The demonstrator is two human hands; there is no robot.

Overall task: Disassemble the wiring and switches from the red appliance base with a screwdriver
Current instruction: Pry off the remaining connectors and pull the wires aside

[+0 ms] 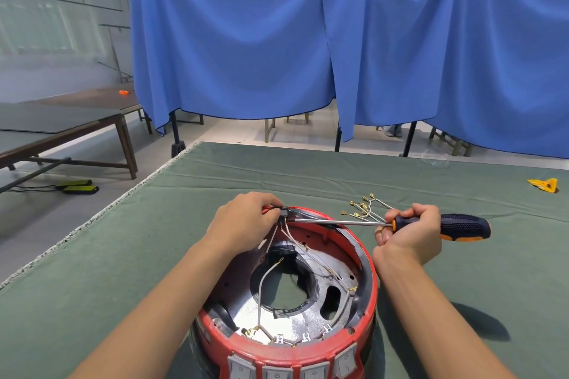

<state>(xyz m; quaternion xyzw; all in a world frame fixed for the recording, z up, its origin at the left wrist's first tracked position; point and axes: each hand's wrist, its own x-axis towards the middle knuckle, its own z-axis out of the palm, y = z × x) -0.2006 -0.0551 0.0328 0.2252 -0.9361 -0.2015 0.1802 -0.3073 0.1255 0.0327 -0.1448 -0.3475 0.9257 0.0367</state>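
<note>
The red appliance base (368,258) lies upside down on the green table, with several grey switches (274,374) along its near rim. White wires (261,283) with brass terminals run inside it. My left hand (246,218) pinches a small black part (284,212) at the far rim, where wires meet. My right hand (409,234) grips the black-and-orange screwdriver (458,226); its shaft lies level and its tip reaches the black part.
A loose bundle of white wires with brass terminals (365,209) lies on the green cloth (92,255) behind the base. A yellow scrap (545,185) sits at the far right. Blue curtains (308,40) hang beyond the table; low tables (61,126) stand left.
</note>
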